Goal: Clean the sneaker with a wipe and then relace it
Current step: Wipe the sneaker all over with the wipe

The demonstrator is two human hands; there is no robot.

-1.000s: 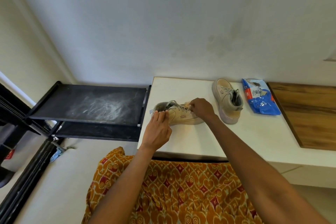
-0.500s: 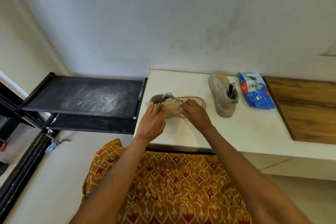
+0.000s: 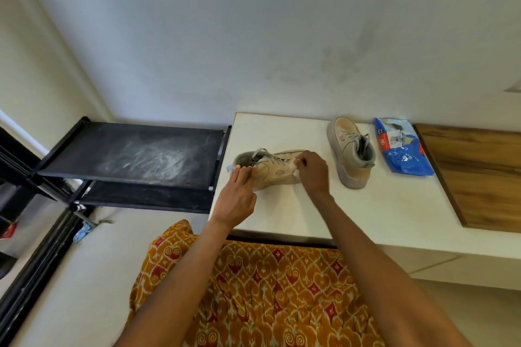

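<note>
Steadying the heel end of the beige sneaker (image 3: 275, 167) with straight left hand (image 3: 236, 197) fingers pressing its side, on the white counter (image 3: 284, 211) near its left edge. Pinching a small white wipe (image 3: 296, 171) against the toe end with curled right hand (image 3: 311, 170) fingers. Lying farther right, well apart: second sneaker (image 3: 351, 151), then blue wipe packet (image 3: 401, 146) just beside it.

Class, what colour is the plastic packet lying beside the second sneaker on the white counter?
The plastic packet is blue with red and white print, in the head view.
</note>
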